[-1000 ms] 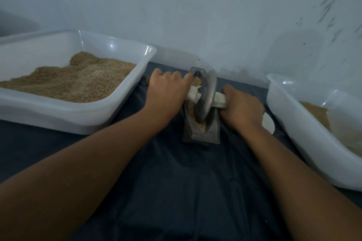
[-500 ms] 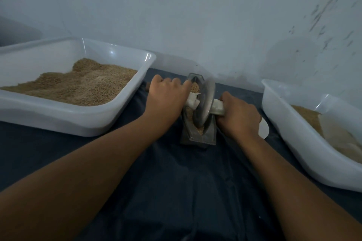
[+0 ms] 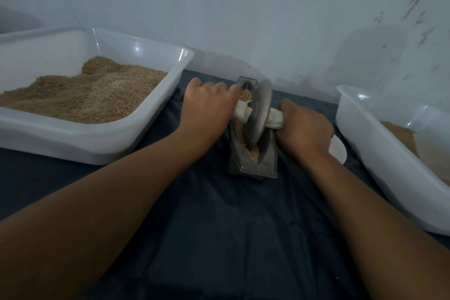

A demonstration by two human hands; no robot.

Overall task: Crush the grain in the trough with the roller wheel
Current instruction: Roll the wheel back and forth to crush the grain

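The left hand [image 3: 207, 107] is curled tight round the cloth-wrapped axle handle at the wheel's nine o'clock side, and the right hand [image 3: 304, 126] clamps the matching handle [image 3: 275, 118] at three o'clock. Between them the roller wheel [image 3: 259, 112] stands on edge in the trough [image 3: 253, 129], a narrow dark metal boat lying on the dark cloth [image 3: 231, 214] with its length running from twelve to six o'clock. The grain [image 3: 244, 96] shows heaped at the trough's far end and thinner near its six o'clock tip.

My worry is the wheel's lean: it tilts a little rather than sitting square, and if one hand bears down harder than the other it could ride up a trough wall and jump out, scattering grain onto the cloth. The trough looks unanchored, so a hard push might also slide it. A white tub [image 3: 97, 139] of grain sits out at nine o'clock, another tub [image 3: 389, 173] at three.
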